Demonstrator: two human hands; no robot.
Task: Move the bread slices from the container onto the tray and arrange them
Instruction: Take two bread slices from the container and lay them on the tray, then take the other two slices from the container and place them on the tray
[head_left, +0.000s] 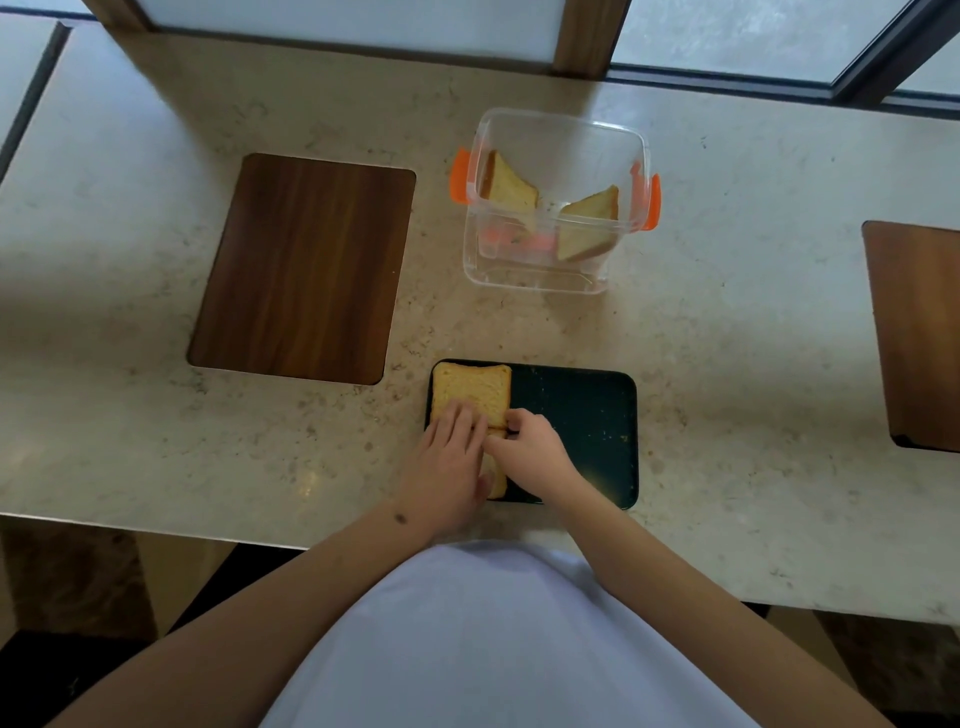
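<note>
Left hand (451, 457): lay flat, fingers spread and open, palm down on the near left part of the tray, fingertips touching the near edge of the far slice.
Right hand (530, 447): was curled over the tray just right of the left hand, its fingertips pinching at the seam between the two slices (whether it truly gripped bread, I cannot tell).
Near slice (496, 480): lay on the tray's near left corner, mostly hidden under both hands; only a strip showed between them.
Far slice (472, 392): lay flat in the tray's far left corner, its near edge meeting the near slice.
Tray (587, 415): dark, rectangular, at the near edge of the tabletop; its right half was bare apart from crumbs.
Tabletop (727, 338): pale speckled stone.
Wooden inset (306, 267): dark brown panel, left of the tray and farther back.
Container (550, 208): clear plastic with orange clips, lid off, beyond the tray.
Bread in container: one slice (506, 189) leaned against the left wall, another (592, 223) against the right wall, apart from each other.
</note>
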